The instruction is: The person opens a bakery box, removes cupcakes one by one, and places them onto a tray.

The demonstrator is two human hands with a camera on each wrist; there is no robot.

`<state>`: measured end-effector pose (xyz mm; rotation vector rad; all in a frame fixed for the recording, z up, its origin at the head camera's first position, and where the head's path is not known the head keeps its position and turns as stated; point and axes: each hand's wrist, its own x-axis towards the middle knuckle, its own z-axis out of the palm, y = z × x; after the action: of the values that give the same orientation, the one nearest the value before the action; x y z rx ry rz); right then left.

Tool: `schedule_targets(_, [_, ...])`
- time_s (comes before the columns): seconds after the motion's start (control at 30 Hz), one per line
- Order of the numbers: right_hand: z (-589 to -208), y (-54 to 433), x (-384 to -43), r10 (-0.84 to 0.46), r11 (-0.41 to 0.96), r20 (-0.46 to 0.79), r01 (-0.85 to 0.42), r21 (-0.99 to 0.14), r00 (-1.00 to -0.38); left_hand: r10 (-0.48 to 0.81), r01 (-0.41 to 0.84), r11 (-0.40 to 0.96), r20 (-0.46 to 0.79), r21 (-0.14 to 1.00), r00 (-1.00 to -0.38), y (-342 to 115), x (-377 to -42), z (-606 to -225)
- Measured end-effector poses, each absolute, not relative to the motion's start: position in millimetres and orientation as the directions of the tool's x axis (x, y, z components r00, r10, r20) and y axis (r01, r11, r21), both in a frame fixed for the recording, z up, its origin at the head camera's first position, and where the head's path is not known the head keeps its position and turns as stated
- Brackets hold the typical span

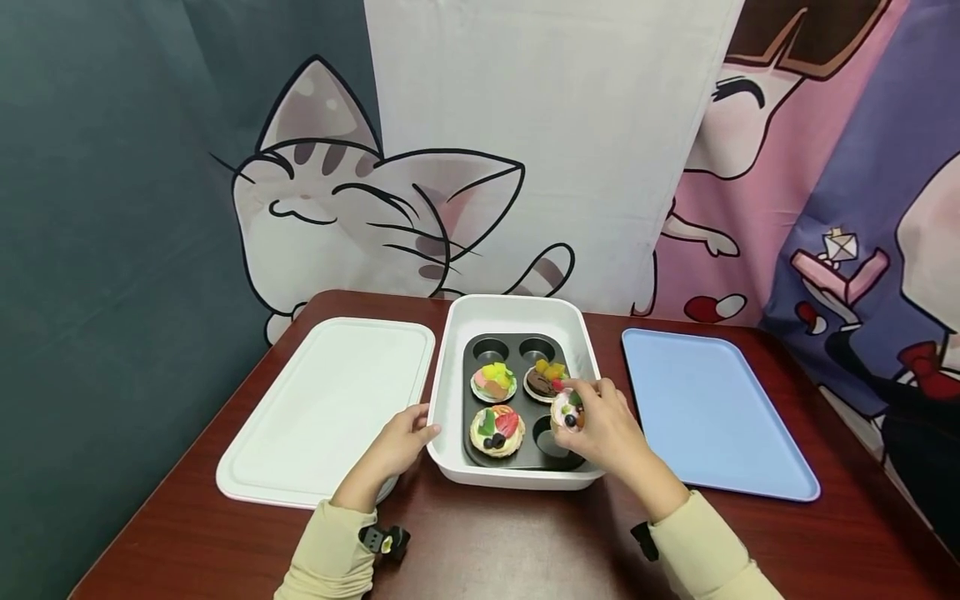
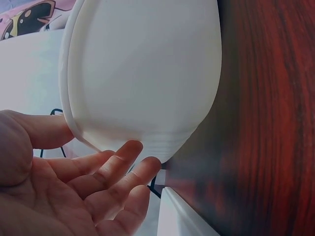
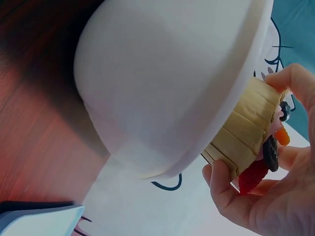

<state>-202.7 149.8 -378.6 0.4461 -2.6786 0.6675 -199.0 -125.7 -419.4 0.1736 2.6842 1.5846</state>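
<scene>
In the head view my right hand [image 1: 606,421] pinches a fruit-topped cupcake [image 1: 567,412] above the front right of a dark muffin tin [image 1: 474,350]. The right wrist view shows its pleated tan side [image 3: 248,123], with thumb and fingers at opposite edges and red, orange and dark pieces on top. Three more cupcakes sit in the tin: one with strawberry and blueberries [image 1: 497,431], one with yellow and pink fruit [image 1: 493,382], and a chocolate one [image 1: 543,380]. The tin lies inside a white basin [image 1: 517,478]. My left hand [image 1: 401,440] touches the basin's left wall, fingers nearly straight against it.
A white tray [image 1: 330,408] lies left of the basin, and a light blue tray [image 1: 716,408] lies to its right. All stand on a dark red wooden table [image 1: 480,542]. Behind it hangs a cartoon-printed cloth [image 1: 585,125].
</scene>
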Motion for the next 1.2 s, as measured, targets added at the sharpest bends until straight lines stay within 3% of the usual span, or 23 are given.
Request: schedule_targets(1.2, [-364, 186, -203, -0.136, 0.846, 0.383, -0.308, -0.435, -0.914, 0.094, 0.055, 0.496, 0.009, 0.867, -0.996, -125, -200, -417])
